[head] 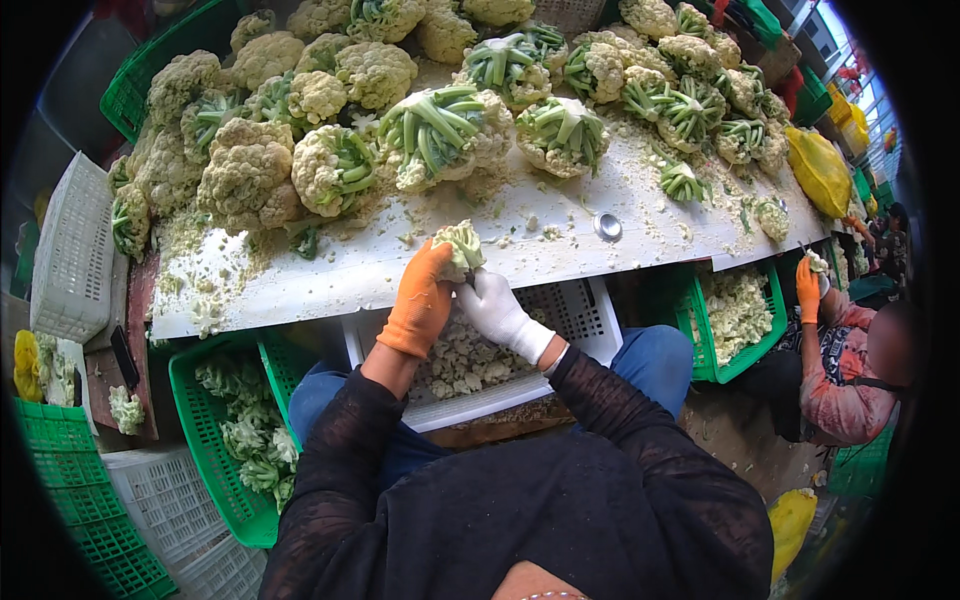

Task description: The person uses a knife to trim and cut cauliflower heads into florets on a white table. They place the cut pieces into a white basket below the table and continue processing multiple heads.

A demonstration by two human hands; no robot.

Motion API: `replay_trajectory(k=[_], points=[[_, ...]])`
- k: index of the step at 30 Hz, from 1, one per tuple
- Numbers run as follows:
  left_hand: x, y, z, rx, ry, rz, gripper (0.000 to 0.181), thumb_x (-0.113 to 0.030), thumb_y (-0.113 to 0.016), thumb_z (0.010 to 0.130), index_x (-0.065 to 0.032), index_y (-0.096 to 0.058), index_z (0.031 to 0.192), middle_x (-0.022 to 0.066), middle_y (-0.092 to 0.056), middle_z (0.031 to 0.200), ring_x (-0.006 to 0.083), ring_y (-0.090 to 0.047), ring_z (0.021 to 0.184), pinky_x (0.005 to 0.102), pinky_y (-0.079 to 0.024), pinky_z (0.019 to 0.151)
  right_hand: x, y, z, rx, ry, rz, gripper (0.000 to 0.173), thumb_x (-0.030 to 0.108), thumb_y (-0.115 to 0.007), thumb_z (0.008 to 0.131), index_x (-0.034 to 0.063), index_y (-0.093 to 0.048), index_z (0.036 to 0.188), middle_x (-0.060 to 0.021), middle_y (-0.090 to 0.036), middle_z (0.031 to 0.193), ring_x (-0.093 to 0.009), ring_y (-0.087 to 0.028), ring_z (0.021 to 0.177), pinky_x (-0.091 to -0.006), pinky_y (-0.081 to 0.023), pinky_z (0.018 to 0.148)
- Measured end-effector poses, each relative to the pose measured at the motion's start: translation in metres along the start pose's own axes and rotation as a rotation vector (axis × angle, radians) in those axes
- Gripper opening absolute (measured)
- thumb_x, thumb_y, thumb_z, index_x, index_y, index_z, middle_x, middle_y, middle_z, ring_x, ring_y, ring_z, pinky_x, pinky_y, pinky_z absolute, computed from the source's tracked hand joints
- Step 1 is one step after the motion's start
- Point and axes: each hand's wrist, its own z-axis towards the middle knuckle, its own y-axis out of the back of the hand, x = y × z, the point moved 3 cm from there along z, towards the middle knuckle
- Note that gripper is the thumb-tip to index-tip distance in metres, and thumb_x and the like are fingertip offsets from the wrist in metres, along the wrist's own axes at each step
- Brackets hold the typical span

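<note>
My left hand (420, 300), in an orange glove, grips a trimmed piece of cauliflower (463, 246) above the front edge of the white table (300, 289). My right hand (499, 311), in a white glove, is closed against the underside of that piece. A dark bit of a small tool, apparently a knife (470, 278), shows at its fingertips; the rest is hidden. Below both hands, a white plastic crate (514, 401) on my lap side holds many cut cauliflower florets (469, 360). Whole cauliflower heads (439, 135) lie beyond my hands, some stem side up.
To the left, a green crate (217, 491) contains cauliflower cores and stems. A round metal object (607, 226) and crumbs lie on the tabletop. At right, a co-worker (844, 367) sits beside a green crate of florets (780, 330). A white basket (75, 247) stands far left.
</note>
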Motion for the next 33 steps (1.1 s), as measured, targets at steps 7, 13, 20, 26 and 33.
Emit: replay_trajectory(k=[7,13,20,26,33], points=[[0.024,0.003,-0.041,0.000,0.363,0.173,0.069,-0.031,-0.059,0.097,0.0008,-0.032,0.152,0.0162,-0.049,0.144,0.0220,-0.047,0.132,0.0339,-0.035,0.110,-0.025,0.042,-0.063,0.241,-0.601,0.510,0.026,0.023,-0.053,0.098,0.0000,-0.061,0.087,-0.0045,-0.060,0.068,-0.014,-0.058,0.058,-0.0330,-0.048,0.057],[0.011,0.017,-0.030,-0.098,0.054,0.904,0.072,-0.024,-0.070,0.091,0.0065,-0.037,0.147,0.0264,-0.044,0.147,0.0314,-0.042,0.139,0.0377,-0.034,0.114,-0.019,0.126,-0.069,0.015,-0.570,-0.106,0.025,0.025,-0.061,0.089,0.0011,-0.068,0.093,-0.0132,-0.068,0.076,-0.022,-0.067,0.069,-0.0362,-0.052,0.067],[0.006,0.005,0.027,-0.267,-0.194,1.137,0.045,-0.016,-0.073,0.086,-0.0008,-0.061,0.127,0.0150,-0.066,0.124,0.0271,-0.064,0.110,0.0367,-0.049,0.096,-0.069,0.244,-0.019,-0.371,-0.524,0.354,0.041,0.015,-0.061,0.091,0.0066,-0.053,0.130,-0.0064,-0.060,0.082,-0.016,-0.060,0.069,-0.0322,-0.054,0.057],[0.004,-0.146,0.186,0.089,-0.668,1.842,0.078,-0.024,-0.080,0.075,-0.0170,-0.044,0.144,0.0246,-0.040,0.148,0.0453,-0.044,0.130,0.0479,-0.046,0.102,-0.064,0.247,-0.011,-0.463,-0.527,0.482,0.045,0.017,-0.053,0.099,0.0071,-0.043,0.143,-0.0071,-0.060,0.079,-0.012,-0.052,0.050,-0.0304,-0.051,0.047],[0.037,-0.169,0.306,0.053,-0.050,2.104,0.083,-0.058,-0.080,0.068,-0.0289,-0.053,0.141,0.0190,-0.049,0.136,0.0397,-0.058,0.117,0.0438,-0.047,0.099,-0.116,0.262,0.001,-0.402,-0.492,-0.369,0.050,0.033,-0.069,0.084,0.0008,-0.061,0.121,-0.0208,-0.067,0.103,-0.036,-0.064,0.102,-0.0406,-0.050,0.093]])
